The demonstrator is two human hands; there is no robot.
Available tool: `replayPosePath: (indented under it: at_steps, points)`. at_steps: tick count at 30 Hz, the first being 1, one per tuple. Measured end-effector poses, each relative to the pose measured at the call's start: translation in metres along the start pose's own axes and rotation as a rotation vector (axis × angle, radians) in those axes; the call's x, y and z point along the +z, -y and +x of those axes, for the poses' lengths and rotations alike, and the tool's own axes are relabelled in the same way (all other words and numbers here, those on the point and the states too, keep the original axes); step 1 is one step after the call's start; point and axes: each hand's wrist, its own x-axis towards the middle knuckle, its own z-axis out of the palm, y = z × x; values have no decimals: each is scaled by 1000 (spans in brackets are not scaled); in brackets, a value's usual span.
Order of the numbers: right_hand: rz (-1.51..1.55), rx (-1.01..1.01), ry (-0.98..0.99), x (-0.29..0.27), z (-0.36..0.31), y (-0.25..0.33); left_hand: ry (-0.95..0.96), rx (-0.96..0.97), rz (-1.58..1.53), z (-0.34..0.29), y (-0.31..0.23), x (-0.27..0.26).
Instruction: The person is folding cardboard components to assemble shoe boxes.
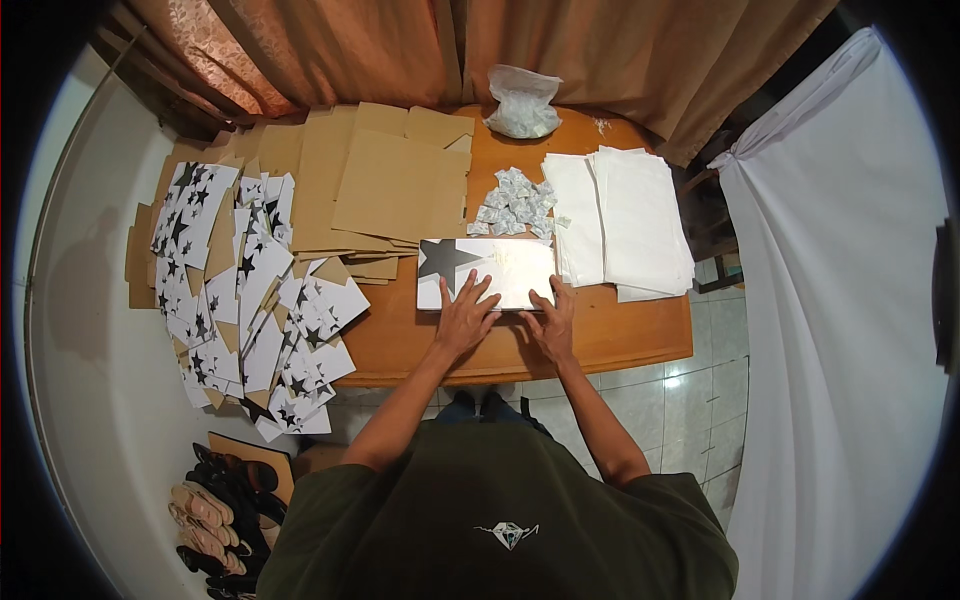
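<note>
A white cardboard box (515, 268) with a large black star lies closed on the wooden table in front of me. My left hand (466, 318) rests on its near left part, fingers spread over the top. At the near right corner, my right hand (552, 322) touches the box with its fingers apart. Just beyond the box is a heap of small silvery-white sachets (515, 203). Stacks of white paper sheets (640, 220) lie right of the box, and flat brown cardboard pieces (395, 190) are piled to its left.
Flat star-printed box pieces (255, 290) overlap at the table's left end. A clear plastic bag (524, 105) stands at the back by the brown curtain (350, 50). Shoes (215, 520) sit on the floor at the lower left. A white cloth (830, 250) hangs at the right.
</note>
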Motion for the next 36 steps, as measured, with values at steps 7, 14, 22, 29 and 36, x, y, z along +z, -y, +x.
replayPosePath:
  at_steps: [7, 14, 22, 29, 36]
  points:
    - [58, -4, 66, -4, 5, 0, 28, -49, -1, -2, -1, -23]
    - [425, 490, -33, -4, 7, -2, -302, -728, -284, -35, 41, -44]
    - [431, 581, 25, -2, 5, -5, -323, -786, -714, -48, 65, -20]
    - [411, 609, -5, -9, -4, 3, -266, -764, -719, -54, 60, -22]
    - [459, 504, -169, -10, -2, 7, -322, -780, -782, -42, 47, -39]
